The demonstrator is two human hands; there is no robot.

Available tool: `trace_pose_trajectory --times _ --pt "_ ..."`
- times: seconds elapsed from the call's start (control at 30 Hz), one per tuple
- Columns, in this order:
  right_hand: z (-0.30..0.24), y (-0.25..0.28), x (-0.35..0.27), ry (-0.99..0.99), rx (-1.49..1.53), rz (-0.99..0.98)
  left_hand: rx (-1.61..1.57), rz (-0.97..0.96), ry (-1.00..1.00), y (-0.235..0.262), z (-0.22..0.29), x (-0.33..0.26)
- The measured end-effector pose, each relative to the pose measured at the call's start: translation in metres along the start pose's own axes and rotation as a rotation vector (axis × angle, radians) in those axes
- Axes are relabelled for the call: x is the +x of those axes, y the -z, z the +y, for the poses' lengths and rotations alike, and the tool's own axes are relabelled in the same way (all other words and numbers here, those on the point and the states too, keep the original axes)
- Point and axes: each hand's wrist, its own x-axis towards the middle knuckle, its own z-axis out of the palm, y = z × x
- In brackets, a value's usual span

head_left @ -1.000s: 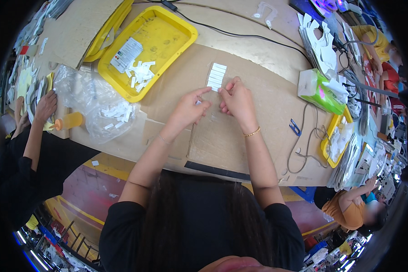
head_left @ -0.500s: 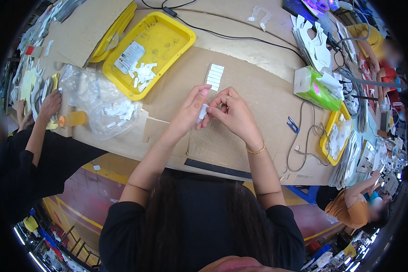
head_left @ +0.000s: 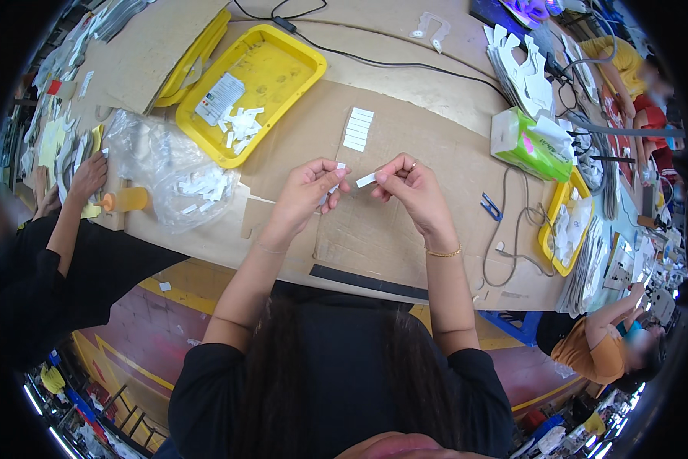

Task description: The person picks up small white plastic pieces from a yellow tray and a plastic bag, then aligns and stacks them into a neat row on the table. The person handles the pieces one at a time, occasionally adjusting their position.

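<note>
My right hand (head_left: 409, 187) pinches a small white strip (head_left: 366, 180) between thumb and fingertips, its free end pointing left. Across a small gap, my left hand (head_left: 313, 188) is closed around small white pieces (head_left: 341, 166); one tip sticks out above the thumb, and the fingers hide much of the rest. Both hands are over a flat cardboard sheet (head_left: 435, 222). Just beyond them, several white strips (head_left: 357, 128) lie in a neat column on the cardboard.
A yellow tray (head_left: 311, 61) with loose white strips stands at the far left, beside a clear plastic bag (head_left: 149, 157) and an orange-yellow bottle (head_left: 126, 200). To the right are a green tissue box (head_left: 529, 149), blue snips (head_left: 491, 206), a cable and a smaller yellow tray (head_left: 546, 249). A co-worker's hand (head_left: 90, 176) works at left.
My hands, together over the white pieces before, have drawn apart and slightly nearer to me. A single white strip now shows in my right hand's pinch.
</note>
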Motion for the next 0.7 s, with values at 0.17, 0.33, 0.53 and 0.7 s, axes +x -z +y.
trace_pose_trajectory --times 0.17,0.33,0.53,0.7 --pt "-0.001 -0.003 -0.002 0.028 0.144 0.033 -0.144 -0.142 0.07 -0.003 0.002 -0.005" --pt "0.001 -0.006 -0.001 0.044 0.097 0.054 -0.326 -0.175 0.082 -0.005 0.001 -0.004" --pt "0.012 -0.009 -0.001 0.297 -0.223 0.075 -0.34 -0.191 0.179 -0.006 0.002 -0.004" --pt "0.017 -0.008 0.002 0.477 -0.41 0.046 -0.164 -0.082 0.125 -0.007 0.002 -0.001"
